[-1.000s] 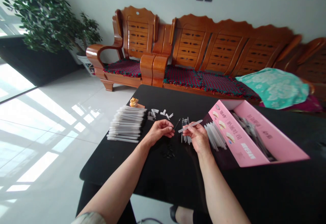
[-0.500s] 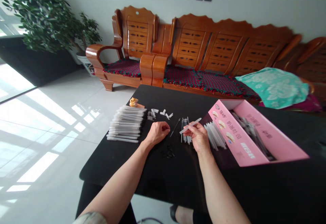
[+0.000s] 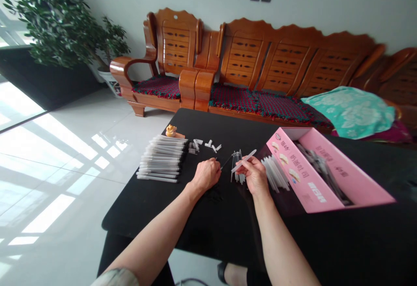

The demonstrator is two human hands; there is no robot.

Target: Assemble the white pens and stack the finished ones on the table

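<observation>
My left hand (image 3: 207,174) is closed, its fingertips at the near end of a thin dark pen refill (image 3: 227,161) that points away to the right. Between the fingers and thumb of my right hand (image 3: 256,176) a translucent white pen barrel (image 3: 244,161) is held slantwise. Beneath it lies a bunch of pen refills (image 3: 237,174) on the table. Several more white barrels (image 3: 275,174) rest right of that hand. Small black parts (image 3: 215,195) lie near my left wrist, partly hidden by it.
Left on the black table (image 3: 146,212) is a stack of pens (image 3: 163,158), with a small yellow figurine (image 3: 171,130) behind. White caps or clips (image 3: 208,144) lie beyond my hands. A pink box (image 3: 301,173) holding dark slim items stands right. A wooden sofa (image 3: 247,51) lies behind.
My left hand has moved right and closed on the refill, whose far end has shifted slightly right. My right hand keeps hold of the barrel, nearly in place.
</observation>
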